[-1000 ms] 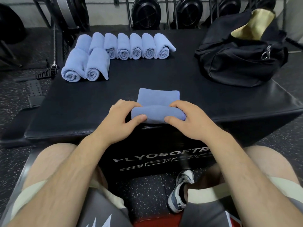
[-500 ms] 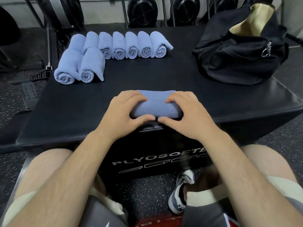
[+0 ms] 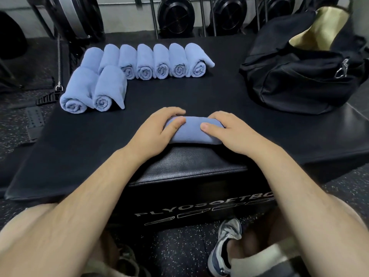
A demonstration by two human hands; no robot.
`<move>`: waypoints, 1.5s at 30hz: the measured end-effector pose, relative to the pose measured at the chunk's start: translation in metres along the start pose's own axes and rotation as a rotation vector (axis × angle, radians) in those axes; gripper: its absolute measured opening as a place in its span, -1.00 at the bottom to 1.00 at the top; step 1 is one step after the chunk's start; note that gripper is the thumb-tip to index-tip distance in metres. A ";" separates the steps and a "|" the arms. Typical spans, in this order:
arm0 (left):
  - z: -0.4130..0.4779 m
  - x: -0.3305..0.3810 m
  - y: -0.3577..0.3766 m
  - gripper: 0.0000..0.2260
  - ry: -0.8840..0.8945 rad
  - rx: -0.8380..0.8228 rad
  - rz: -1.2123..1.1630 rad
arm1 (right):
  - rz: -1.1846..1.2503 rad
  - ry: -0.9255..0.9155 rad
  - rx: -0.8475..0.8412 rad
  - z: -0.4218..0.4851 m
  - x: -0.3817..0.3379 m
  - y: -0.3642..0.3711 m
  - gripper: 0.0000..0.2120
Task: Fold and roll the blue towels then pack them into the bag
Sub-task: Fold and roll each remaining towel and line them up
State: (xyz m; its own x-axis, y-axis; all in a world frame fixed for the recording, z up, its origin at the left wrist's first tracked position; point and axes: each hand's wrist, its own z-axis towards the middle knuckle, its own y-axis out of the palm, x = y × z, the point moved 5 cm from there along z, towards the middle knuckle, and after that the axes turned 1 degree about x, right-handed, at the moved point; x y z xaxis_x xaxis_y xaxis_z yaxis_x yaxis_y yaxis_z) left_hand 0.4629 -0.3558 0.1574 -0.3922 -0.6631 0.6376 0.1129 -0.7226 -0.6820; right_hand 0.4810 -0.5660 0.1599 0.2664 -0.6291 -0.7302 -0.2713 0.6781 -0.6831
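Note:
A blue towel (image 3: pixel 192 131), rolled into a short cylinder, lies near the front edge of the black plyo box (image 3: pixel 179 96). My left hand (image 3: pixel 157 130) grips its left end, fingers curled over the top. My right hand (image 3: pixel 229 132) grips its right end the same way, thumb on the near side. Several rolled blue towels (image 3: pixel 155 62) stand in a row at the back left. Two more rolls (image 3: pixel 93 90) lie in front of that row. The black duffel bag (image 3: pixel 299 72) sits at the back right with its top open, showing a tan lining.
Weight plates and rack posts (image 3: pixel 175 15) stand behind the box. A chain with a handle (image 3: pixel 50 96) hangs at the left over the speckled floor. My knees and a shoe (image 3: pixel 225 242) are below the box's front face.
The flat part of the towel beyond my hands has been rolled up. The roll and both hands moved forward, away from the front edge.

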 end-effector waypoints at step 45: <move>0.000 -0.001 -0.036 -0.57 -0.381 0.358 -0.921 | 0.798 -0.025 0.411 0.018 -0.049 0.012 -0.77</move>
State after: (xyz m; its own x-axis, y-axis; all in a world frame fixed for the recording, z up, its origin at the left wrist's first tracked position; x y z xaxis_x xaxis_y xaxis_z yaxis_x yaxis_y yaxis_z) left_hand 0.4593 -0.3289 0.1811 -0.1585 0.1973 0.9675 0.2046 -0.9520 0.2276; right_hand 0.4812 -0.5205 0.1880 0.1621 0.0925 -0.9824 -0.0327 0.9956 0.0884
